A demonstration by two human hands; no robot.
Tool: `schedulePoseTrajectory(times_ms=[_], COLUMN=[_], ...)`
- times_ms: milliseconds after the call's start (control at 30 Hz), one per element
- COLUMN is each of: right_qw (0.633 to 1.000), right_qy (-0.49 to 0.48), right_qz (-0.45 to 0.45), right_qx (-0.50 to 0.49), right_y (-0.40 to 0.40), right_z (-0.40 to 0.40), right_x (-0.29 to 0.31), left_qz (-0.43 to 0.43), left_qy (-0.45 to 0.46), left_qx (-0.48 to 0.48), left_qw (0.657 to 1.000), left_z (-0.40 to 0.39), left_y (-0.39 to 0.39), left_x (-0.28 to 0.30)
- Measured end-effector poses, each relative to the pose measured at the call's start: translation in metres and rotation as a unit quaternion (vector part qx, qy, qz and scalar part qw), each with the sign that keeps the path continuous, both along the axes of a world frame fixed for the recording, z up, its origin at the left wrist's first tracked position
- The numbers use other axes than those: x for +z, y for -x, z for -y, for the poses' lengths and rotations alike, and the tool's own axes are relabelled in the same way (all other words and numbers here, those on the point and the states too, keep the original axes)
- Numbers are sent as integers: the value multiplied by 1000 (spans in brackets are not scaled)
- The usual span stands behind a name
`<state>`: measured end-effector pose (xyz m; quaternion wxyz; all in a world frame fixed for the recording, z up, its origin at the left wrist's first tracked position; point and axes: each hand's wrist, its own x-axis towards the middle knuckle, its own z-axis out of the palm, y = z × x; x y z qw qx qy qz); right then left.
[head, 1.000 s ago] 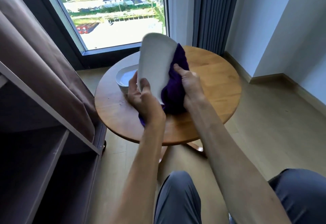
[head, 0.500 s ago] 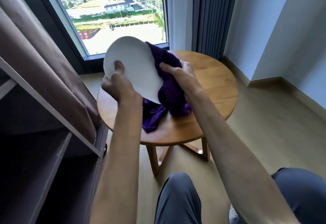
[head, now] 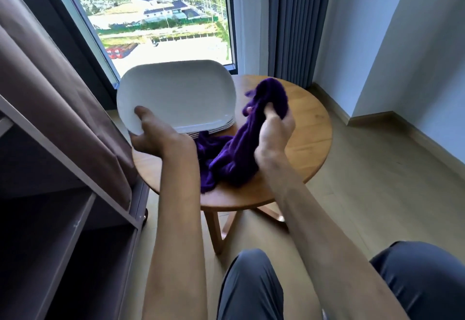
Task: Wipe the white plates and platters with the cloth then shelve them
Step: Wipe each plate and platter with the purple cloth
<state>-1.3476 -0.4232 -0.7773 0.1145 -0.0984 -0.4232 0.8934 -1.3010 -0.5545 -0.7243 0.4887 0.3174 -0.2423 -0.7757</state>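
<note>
Fingers [head: 141, 114] of the left hand [head: 156, 136] gripped the near-left rim of a white rounded-rectangular ceramic platter [head: 176, 95], held above the round wooden worktop [head: 307, 131]. Right of the platter, the right hand [head: 273, 131] clutched a bunched purple cloth [head: 239, 153], clear of the platter. Wiping looked finished; shelving on the dark open shelf unit [head: 75, 193] left of the platter probably came next.

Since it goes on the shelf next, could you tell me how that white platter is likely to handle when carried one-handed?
The white platter looks rigid and glazed, so probably slippery. The left hand holds only its near edge, so it may tip. It is likely breakable if dropped.
</note>
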Motion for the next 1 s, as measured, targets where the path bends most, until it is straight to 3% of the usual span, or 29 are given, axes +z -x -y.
schedulePoseTrajectory(times_ms=[67, 100, 200, 233, 300, 367, 400, 467, 533, 633, 800, 1000], right_qw=[996, 984, 866, 861, 910, 947, 945, 938, 944, 942, 927, 883], right_qy=[-69, -159, -476, -496, -409, -248, -205, -212, -196, -121, -139, -126], right_qz=[47, 79, 121, 93, -16, -85, -102, -133, -141, -126, -119, -155], right_qx=[-15, 14, 92, 72, 72, 187, 232, 240, 225, 285, 328, 424], right_y=[22, 31, 38, 34, 14, -2, -9, -22, -31, -44, -80, -130], right_z=[-14, -21, -30, -29, -22, -5, 5, 29, 55, 102, 175, 260], right_x=[0, -1, 0, 3, 17, 29, 32, 38, 43, 52, 52, 85], left_qz=[11, 14, 9, 8, -8, -30, -42, -45, -6, 46, 171, 366], left_qy=[1, 7, 27, 35, 50, 70, 77, 116, 192, 280, 334, 415], left_qx=[-44, -71, -81, -65, -26, 8, 18, 43, 71, 137, 222, 319], left_qw=[999, 997, 996, 997, 998, 997, 996, 991, 979, 949, 900, 769], left_z=[7, 5, -1, -3, -6, -3, -1, 6, 13, 37, 90, 150], left_y=[-6, -10, -14, -13, -13, -12, -14, -22, -39, -71, -127, -196], left_x=[0, 1, -2, -3, -3, -2, 0, 4, 11, 18, 21, 35])
